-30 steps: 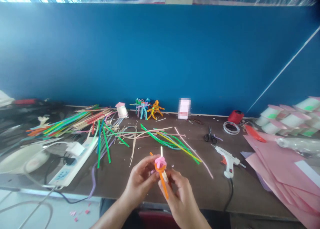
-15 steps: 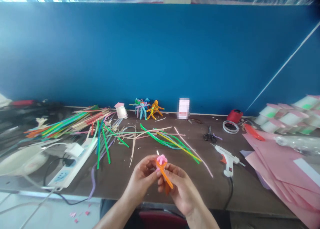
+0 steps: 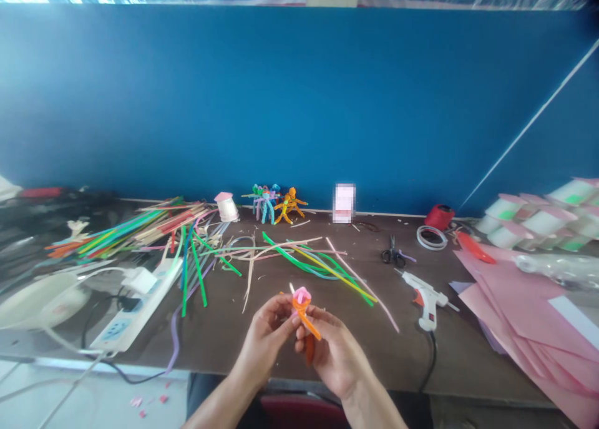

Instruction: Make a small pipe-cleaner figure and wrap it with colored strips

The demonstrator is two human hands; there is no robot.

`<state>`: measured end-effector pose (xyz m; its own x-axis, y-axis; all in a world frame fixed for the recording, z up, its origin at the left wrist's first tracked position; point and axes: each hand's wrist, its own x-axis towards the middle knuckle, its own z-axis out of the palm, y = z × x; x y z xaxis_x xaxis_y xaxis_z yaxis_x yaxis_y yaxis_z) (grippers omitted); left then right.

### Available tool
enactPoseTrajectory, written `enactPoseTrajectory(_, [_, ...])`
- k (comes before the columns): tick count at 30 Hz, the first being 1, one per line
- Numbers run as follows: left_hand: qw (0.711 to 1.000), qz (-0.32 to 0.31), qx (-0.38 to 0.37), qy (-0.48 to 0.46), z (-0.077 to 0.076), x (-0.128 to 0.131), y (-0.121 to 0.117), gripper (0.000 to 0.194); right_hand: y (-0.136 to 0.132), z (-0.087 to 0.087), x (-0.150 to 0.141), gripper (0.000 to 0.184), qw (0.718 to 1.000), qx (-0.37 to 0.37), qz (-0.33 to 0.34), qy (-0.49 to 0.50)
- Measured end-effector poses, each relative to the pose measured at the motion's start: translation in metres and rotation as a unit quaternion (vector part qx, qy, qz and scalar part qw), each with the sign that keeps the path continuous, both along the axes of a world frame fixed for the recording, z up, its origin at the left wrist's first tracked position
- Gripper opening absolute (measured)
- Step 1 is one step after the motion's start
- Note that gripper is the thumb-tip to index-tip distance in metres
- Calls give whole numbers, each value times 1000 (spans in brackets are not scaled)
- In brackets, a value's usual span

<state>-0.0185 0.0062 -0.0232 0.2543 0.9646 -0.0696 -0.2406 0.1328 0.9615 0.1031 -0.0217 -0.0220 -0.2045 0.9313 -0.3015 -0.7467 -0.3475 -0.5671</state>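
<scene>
Above the near edge of the dark table, my two hands meet around a small pipe cleaner figure with a pink, knotted-looking top [image 3: 302, 296] and an orange pipe cleaner [image 3: 310, 326] wrapped beneath it. My left hand [image 3: 269, 332] pinches the figure from the left, its fingertips partly hidden behind it. On the other side, my right hand [image 3: 333, 348] has its thumb and fingers closed on the orange strand, whose one end points down and right. Another orange end hangs below the right fingers. A short pale tip sticks up beside the pink top.
Loose pipe cleaners [image 3: 322, 263] lie beyond my hands, with a larger bundle [image 3: 135, 229] to the left. Finished pipe cleaner figures [image 3: 267, 205] stand at the back. Scissors [image 3: 392, 254], a glue gun [image 3: 428, 301] and pink sheets [image 3: 519, 316] are rightward; a power strip [image 3: 135, 313] sits left.
The figure has tilted slightly, its pink top shifting a little left and its pale tip leaning further left. The orange wrap under the top shows more. Both hands keep their grip.
</scene>
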Motion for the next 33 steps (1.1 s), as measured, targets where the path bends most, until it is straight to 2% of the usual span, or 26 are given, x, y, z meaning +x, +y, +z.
enactPoseTrajectory(5, [998,-45,26,24,-3,-6,5,22,0,3,0,31,1000,24,5,-18])
enactPoseTrajectory(14, [999,33,-27,-17,-10,6,-2,26,2,2,-3,30,988,34,-47,-145])
enactPoseTrajectory(20, [993,66,-83,-47,-11,10,-4,27,5,-4,-7,25,965,84,-95,-231])
enactPoseTrajectory(23, [992,64,-100,-51,-10,11,-4,31,6,-8,-8,21,942,116,-108,-295])
enactPoseTrajectory(27, [987,71,-128,-70,-7,12,-4,37,5,-12,-7,17,899,154,-111,-395])
enactPoseTrajectory(33, [981,44,-179,-62,-3,9,-3,35,2,-12,-1,15,806,219,-114,-538])
